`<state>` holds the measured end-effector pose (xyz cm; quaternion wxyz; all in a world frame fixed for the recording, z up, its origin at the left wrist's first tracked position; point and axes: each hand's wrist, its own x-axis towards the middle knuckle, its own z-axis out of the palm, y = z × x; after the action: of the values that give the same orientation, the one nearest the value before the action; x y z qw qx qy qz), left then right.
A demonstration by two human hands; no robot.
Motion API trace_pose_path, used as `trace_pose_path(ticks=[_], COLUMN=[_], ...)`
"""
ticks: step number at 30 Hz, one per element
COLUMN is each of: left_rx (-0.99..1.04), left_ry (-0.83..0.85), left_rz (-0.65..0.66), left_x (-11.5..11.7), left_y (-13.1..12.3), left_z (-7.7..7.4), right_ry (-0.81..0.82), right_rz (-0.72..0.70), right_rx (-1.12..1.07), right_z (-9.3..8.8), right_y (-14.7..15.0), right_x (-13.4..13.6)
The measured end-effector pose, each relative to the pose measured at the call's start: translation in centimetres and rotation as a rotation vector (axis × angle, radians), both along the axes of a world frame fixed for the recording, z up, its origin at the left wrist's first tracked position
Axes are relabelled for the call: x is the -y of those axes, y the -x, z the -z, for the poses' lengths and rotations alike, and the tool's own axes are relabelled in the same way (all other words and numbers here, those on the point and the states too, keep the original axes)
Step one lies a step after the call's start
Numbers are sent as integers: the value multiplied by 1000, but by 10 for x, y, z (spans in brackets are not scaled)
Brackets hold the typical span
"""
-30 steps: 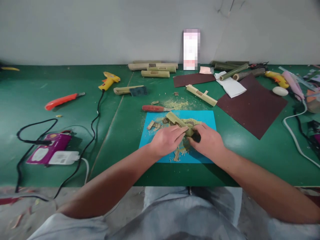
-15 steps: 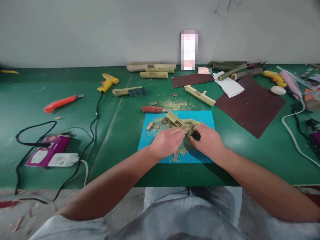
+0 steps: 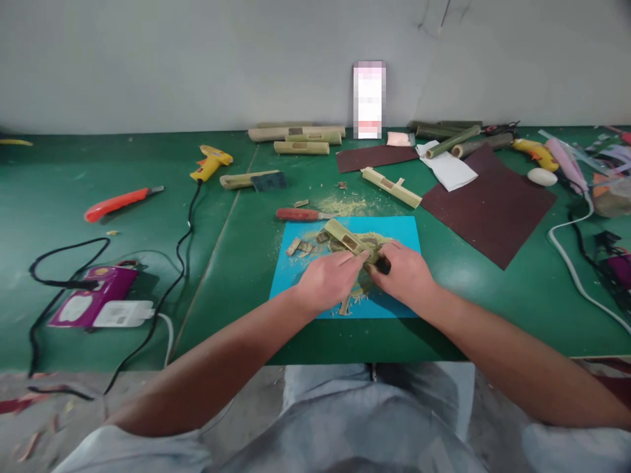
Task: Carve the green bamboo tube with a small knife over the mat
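A pale bamboo tube [image 3: 345,235] with a rectangular window cut in its side slants over a blue sheet [image 3: 290,282]. My left hand [image 3: 331,279] is closed on its middle, fingers pressed along the top. At the lower right end, my right hand [image 3: 405,269] closes around the tube with thumb and fingers; a dark patch shows under these fingers, and I cannot make out what it is. Sawdust and several bamboo offcuts [image 3: 294,246] lie on the sheet beside the tube. A red-handled chisel or knife [image 3: 298,214] rests at the sheet's upper left edge.
Cut bamboo tubes [image 3: 302,148] lie along the wall, near a propped phone [image 3: 369,98]. Brown sandpaper [image 3: 493,210] and a white paper [image 3: 447,167] are to the right. Leftward are a yellow glue gun [image 3: 211,163], an orange cutter [image 3: 123,202] and a purple power strip [image 3: 96,299] with cords.
The whole view has shifted slightly. Both hands keep their hold on the bamboo tube, with only small movements of the fingers.
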<state>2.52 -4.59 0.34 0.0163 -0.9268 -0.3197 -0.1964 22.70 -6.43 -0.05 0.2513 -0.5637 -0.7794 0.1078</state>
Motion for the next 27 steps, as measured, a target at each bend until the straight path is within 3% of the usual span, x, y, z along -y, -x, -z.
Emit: trace_pose_path(ticks=[14, 19, 27], left_rx=[80, 146, 199], left_ry=[10, 45, 151], left_rz=[-5, -55, -102], left_x=[-6, -15, -19], left_y=[-6, 0, 3], left_z=[3, -1, -5], right_ry=[-67, -43, -80], right_rz=[-10, 44, -8], right_rx=[226, 207, 139], right_z=[-3, -8, -7], right_y=[3, -3, -6], right_x=[3, 1, 0])
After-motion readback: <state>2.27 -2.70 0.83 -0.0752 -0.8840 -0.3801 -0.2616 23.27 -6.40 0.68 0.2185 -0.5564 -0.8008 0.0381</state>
